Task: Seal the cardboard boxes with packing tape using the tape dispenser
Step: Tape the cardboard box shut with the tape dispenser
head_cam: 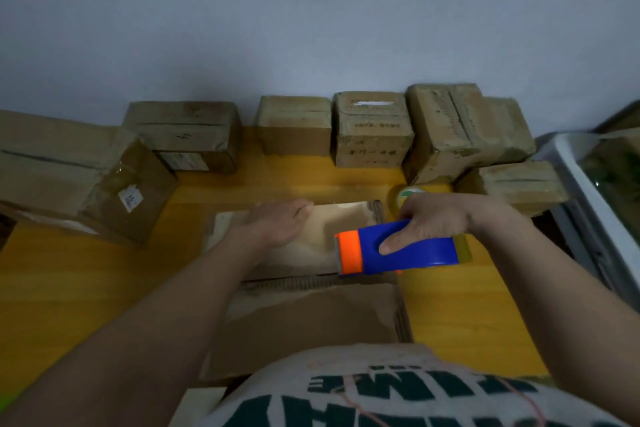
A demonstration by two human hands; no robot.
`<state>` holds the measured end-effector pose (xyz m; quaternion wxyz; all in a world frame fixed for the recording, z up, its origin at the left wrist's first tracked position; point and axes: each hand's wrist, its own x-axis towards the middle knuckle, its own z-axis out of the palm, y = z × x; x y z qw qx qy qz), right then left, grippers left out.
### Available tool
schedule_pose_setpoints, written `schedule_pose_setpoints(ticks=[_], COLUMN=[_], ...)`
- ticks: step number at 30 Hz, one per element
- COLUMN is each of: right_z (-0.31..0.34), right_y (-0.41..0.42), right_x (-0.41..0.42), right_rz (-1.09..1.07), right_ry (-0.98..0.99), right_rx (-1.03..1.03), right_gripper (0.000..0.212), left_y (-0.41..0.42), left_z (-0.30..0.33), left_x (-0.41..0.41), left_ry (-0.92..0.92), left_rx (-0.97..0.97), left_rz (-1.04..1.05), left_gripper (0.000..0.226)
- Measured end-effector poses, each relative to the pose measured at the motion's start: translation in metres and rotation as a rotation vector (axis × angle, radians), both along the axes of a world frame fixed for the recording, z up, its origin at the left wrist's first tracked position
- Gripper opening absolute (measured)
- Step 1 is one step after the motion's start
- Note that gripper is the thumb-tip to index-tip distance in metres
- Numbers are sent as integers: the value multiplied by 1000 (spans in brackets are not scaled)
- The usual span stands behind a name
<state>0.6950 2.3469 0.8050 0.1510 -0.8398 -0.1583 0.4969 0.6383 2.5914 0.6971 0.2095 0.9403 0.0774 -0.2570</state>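
A cardboard box point(311, 315) lies on the yellow table right in front of me, its top flaps folded down. My left hand point(277, 224) rests flat with straight fingers on the far flap. My right hand point(429, 222) grips a blue tape dispenser point(401, 250) with an orange head. The dispenser's orange end sits on the box top near the seam between the flaps, toward the box's right side. A yellowish tape roll shows at the dispenser's right end.
Several taped cardboard boxes point(372, 128) line the far edge of the yellow table point(52, 288) against the wall, with more stacked at left point(128, 191) and right point(464, 132). A spare tape roll point(405, 194) sits behind my right hand. A grey bin point(588, 191) stands at the right.
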Motion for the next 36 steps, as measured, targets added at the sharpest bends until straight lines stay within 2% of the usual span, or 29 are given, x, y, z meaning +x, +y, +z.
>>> schedule_pose_setpoints(ticks=[3,9,17,23,26,29,36], right_z=[1,-7,-13,-27,-29,-32,-37], right_y=[6,-17,-44,-46,-44,-42,-52], right_x=[7,18,29,35,37,41,36], right_rz=[19,47,6,7,-19,-28,-43], right_ry=[30,38,124,119,120,99,147], right_rx=[-28,-121,-102,-121,-114,-113,-93], right_gripper=[43,53,65,70,61,67,66], left_y=[-5,-9,-20,-32,-60,-71,-72], left_z=[4,-2,-14,-8,-5,-13,-15], left_x=[-6,-11,-17,-17,-17,-21,-23], left_ry=[-31,-122,-340,-248,-323,-387,-379], left_rx=[103,102,115,202,192,162,220], left_rz=[-33,22,103,70,115,139,128], left_gripper=[43,36,32,39,43,49,56])
